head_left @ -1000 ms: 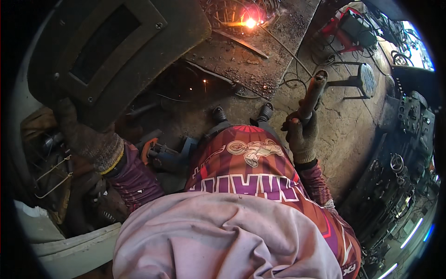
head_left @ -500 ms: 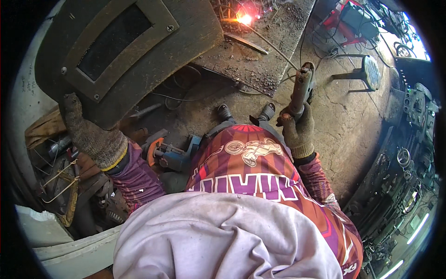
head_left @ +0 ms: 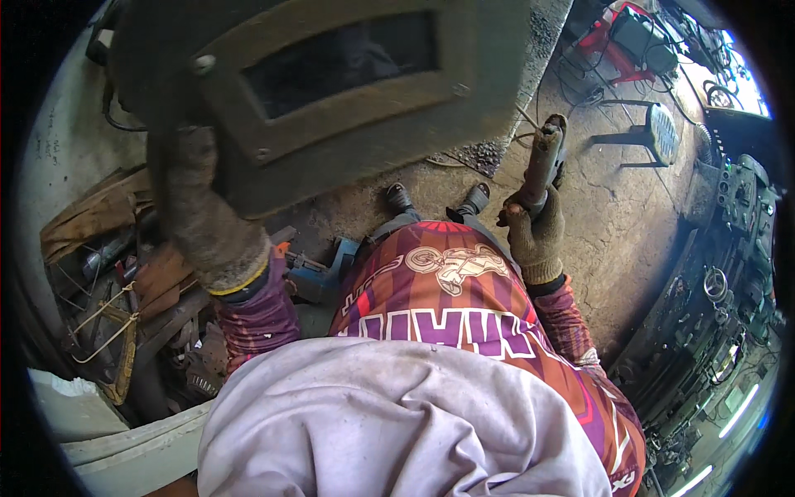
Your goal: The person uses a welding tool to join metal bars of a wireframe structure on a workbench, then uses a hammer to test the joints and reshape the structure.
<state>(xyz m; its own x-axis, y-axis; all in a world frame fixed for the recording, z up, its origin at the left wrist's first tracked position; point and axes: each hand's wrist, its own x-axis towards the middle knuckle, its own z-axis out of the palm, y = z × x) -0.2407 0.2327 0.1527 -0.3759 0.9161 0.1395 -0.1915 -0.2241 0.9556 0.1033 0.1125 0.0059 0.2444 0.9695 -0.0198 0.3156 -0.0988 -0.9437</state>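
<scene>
Two things are in the person's hands: a dark welding mask (head_left: 364,124) and a metal rod holder (head_left: 544,157). The mask is up at the top of the view, tilted, its window facing the camera; the gloved left hand (head_left: 214,224) grips its lower left edge, thumb in front, the other fingers hidden. The gloved right hand (head_left: 537,236) is closed around the rod holder, to the right of the mask, and a thin rod (head_left: 527,118) runs from its tip toward the mask. A strip of gritty table (head_left: 546,33) shows beyond the mask. Below are two shoes (head_left: 399,197) on the floor (head_left: 609,207); a stool (head_left: 662,132) stands to the right, near a red chair (head_left: 595,39).
</scene>
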